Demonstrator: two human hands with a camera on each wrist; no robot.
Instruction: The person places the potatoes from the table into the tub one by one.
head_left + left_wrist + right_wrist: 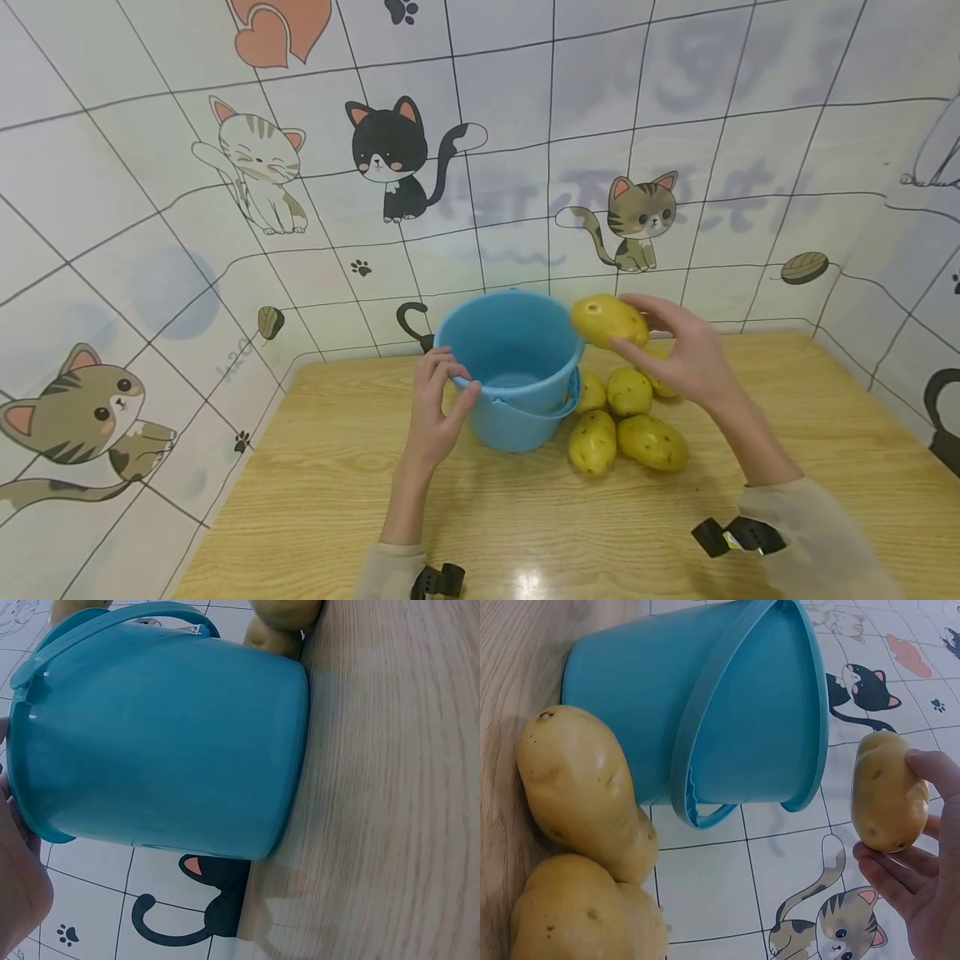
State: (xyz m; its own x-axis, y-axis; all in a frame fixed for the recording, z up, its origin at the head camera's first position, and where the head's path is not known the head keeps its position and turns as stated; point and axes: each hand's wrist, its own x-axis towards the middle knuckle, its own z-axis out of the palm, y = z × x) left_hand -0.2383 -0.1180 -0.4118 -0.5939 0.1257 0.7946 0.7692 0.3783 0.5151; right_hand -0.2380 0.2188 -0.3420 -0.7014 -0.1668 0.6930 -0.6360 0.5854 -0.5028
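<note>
A blue plastic bucket (517, 425) stands upright on the table, its handle hanging down at the front right. My left hand (433, 408) grips the near left of its rim, fingers over the edge and thumb near the outside. In my right hand (693, 358) a yellow potato (606, 321) is pinched between thumb and fingers. It is held in the air beside the bucket's right rim, as the right wrist view also shows for this potato (889, 791). Several more potatoes (652, 442) lie on the table right of the bucket, some partly hidden.
The wooden table (337, 483) reaches back to walls covered in a tile pattern with cartoon cats (390, 158). The bucket stands near the back wall, with the loose potatoes close against its right side.
</note>
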